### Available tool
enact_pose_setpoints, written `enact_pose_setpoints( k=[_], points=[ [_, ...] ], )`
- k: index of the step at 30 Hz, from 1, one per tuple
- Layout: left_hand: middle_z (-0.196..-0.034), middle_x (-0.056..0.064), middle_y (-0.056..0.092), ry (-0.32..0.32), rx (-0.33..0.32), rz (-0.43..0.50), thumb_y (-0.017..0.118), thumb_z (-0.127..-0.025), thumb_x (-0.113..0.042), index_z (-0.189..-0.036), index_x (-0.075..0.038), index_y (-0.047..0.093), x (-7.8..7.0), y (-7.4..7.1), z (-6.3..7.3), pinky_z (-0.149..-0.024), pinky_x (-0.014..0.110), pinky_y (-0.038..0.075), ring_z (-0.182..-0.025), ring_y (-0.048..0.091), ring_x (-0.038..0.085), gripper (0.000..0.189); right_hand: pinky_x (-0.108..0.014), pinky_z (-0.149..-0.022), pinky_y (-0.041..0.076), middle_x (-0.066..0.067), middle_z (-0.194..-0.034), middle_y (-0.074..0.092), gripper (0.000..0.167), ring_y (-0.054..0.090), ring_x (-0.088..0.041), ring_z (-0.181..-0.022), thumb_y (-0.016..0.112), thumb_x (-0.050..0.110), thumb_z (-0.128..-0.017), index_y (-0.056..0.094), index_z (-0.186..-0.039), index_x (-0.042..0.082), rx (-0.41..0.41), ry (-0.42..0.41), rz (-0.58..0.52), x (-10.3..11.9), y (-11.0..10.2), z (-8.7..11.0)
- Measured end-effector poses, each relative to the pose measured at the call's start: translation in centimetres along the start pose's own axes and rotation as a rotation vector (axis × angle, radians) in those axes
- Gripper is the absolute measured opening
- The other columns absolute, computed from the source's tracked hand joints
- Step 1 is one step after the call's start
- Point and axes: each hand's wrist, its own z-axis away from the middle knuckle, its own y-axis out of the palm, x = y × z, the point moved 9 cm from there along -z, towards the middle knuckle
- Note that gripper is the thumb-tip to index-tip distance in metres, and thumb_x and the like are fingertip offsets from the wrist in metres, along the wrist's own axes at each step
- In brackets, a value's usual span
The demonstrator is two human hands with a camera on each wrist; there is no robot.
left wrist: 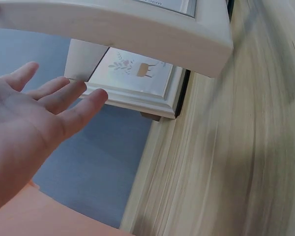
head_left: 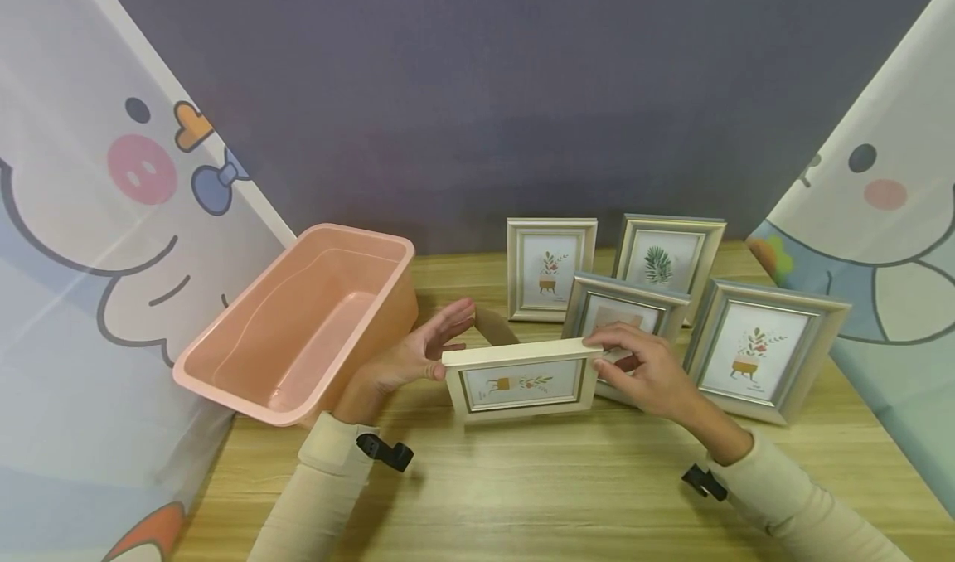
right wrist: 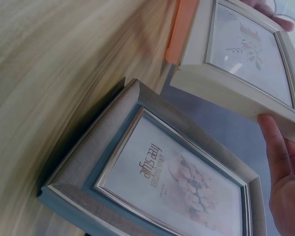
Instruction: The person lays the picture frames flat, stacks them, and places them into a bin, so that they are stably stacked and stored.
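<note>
A dark grey-blue wall (head_left: 477,89) backs a light wood-grain desk (head_left: 537,496), flanked by white panels printed with cartoon animals (head_left: 142,172). From where I stand, the desk's far edge meets the wall, its right edge slants along the right-hand panel, and open wood grain runs nearer the person, between the forearms.

The cream rectangular picture frame (head_left: 457,390) is held above the near-middle of the desk; whether its lower edge touches the wood I cannot tell. Its long axis runs left to right, glazed front towards the person; the print lies sideways, pot leftward, flowers rightward. The right hand (head_left: 649,371) pinches the frame's right end, its grip closed to the frame's thickness. The left hand (head_left: 410,355) is beside the left end, grip wide, fingers spread; thumb contact is unclear.

Left of the frame is the peach-pink plastic oblong bin (head_left: 294,417), long axis slanting away to the right, mouth upward, inner floor visible. Four frames stand upright behind and to the right: pale gold with a potted-flower print (head_left: 515,272), silver-gold with a green leaf (head_left: 714,255), grey with "free style" lettering (right wrist: 211,132), and silver with potted flowers (head_left: 806,363).
</note>
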Motion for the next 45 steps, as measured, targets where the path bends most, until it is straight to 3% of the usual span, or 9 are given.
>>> enact_pose_setpoints(
  k=[4,8,11,16,19,24,32,39,45],
  points=[
    [-0.169,0.025,0.013,-0.062,-0.074,-0.065,0.075,-0.071,-0.073,-0.164,-0.009,0.010,0.3,-0.5,0.3,-0.115,0.079,0.015,-0.153,0.016,0.051,0.130,-0.016,-0.066,0.059,-0.012,-0.113,0.068,0.039,0.068,-0.002,-0.093,0.073,-0.014,-0.082,0.071,-0.115,0.007,0.011,0.014,0.005,-0.2,0.0,0.1],
    [-0.165,0.024,0.026,-0.088,-0.157,-0.137,0.074,-0.075,-0.072,-0.162,-0.006,0.019,0.0,-1.1,0.5,-0.112,0.074,0.029,-0.149,0.028,0.050,0.122,-0.017,-0.065,0.059,-0.011,-0.112,0.069,0.044,0.069,-0.001,-0.090,0.071,-0.018,-0.079,0.070,-0.115,0.006,0.010,0.025,0.007,-0.4,-0.1,0.2],
    [-0.158,0.027,0.037,-0.089,-0.230,-0.161,0.078,-0.082,-0.057,-0.156,0.000,0.032,-0.4,-1.5,0.7,-0.111,0.059,0.041,-0.143,0.037,0.050,0.105,-0.017,-0.065,0.059,-0.009,-0.110,0.069,0.044,0.067,0.001,-0.089,0.072,-0.018,-0.079,0.070,-0.115,0.006,-0.002,0.022,0.019,-0.5,-0.2,0.2],
    [-0.145,0.027,0.050,-0.084,-0.327,-0.209,0.079,-0.089,-0.016,-0.141,0.004,0.050,-1.1,-1.7,0.9,-0.103,0.028,0.051,-0.131,0.047,0.052,0.062,-0.016,-0.064,0.059,-0.010,-0.106,0.069,0.043,0.064,0.003,-0.092,0.072,-0.017,-0.078,0.071,-0.114,0.006,-0.033,0.013,0.037,-0.6,-0.3,0.2],
    [-0.137,0.025,0.054,-0.066,-0.345,-0.260,0.075,-0.089,-0.002,-0.133,0.006,0.056,-1.6,-1.4,0.9,-0.097,0.025,0.055,-0.123,0.055,0.042,0.048,-0.016,-0.063,0.058,-0.010,-0.106,0.069,0.043,0.064,0.003,-0.091,0.072,-0.017,-0.078,0.071,-0.114,0.006,-0.042,0.016,0.034,-0.5,-0.3,0.2],
    [-0.123,0.019,0.060,-0.047,-0.358,-0.323,0.072,-0.090,0.001,-0.120,0.006,0.066,-1.9,-1.0,1.0,-0.087,0.028,0.061,-0.107,0.061,0.014,0.031,-0.016,-0.063,0.058,-0.011,-0.107,0.069,0.043,0.066,0.002,-0.088,0.072,-0.017,-0.078,0.071,-0.115,0.005,-0.042,0.020,0.025,-0.6,-0.4,0.2],
    [-0.117,0.017,0.062,-0.073,-0.368,-0.364,0.072,-0.092,0.000,-0.112,0.002,0.071,-2.1,-0.6,1.3,-0.086,0.028,0.061,-0.103,0.061,0.012,0.020,-0.017,-0.062,0.058,-0.014,-0.110,0.069,0.042,0.069,0.000,-0.085,0.072,-0.017,-0.080,0.071,-0.115,0.004,-0.017,0.041,0.008,-1.1,-0.1,0.6],
    [-0.116,0.014,0.070,-0.136,-0.377,-0.466,0.070,-0.095,-0.007,-0.111,-0.004,0.074,-1.6,-0.5,2.2,-0.077,0.028,0.059,-0.092,0.064,0.011,0.017,-0.026,-0.062,0.061,-0.015,-0.113,0.070,0.032,0.071,-0.006,-0.088,0.070,-0.002,-0.092,0.068,-0.123,0.007,0.139,0.244,-0.074,-2.5,1.5,1.2],
    [-0.103,0.018,0.070,-0.221,-0.343,-0.382,0.065,-0.099,-0.010,-0.116,0.001,0.070,0.1,-0.2,3.0,-0.066,0.027,0.057,-0.077,0.064,0.014,0.020,-0.034,-0.066,0.063,-0.017,-0.107,0.070,0.031,0.072,-0.012,-0.078,0.067,0.008,-0.098,0.063,-0.128,0.007,0.283,0.446,-0.168,-3.5,3.7,2.4]
  ],
)
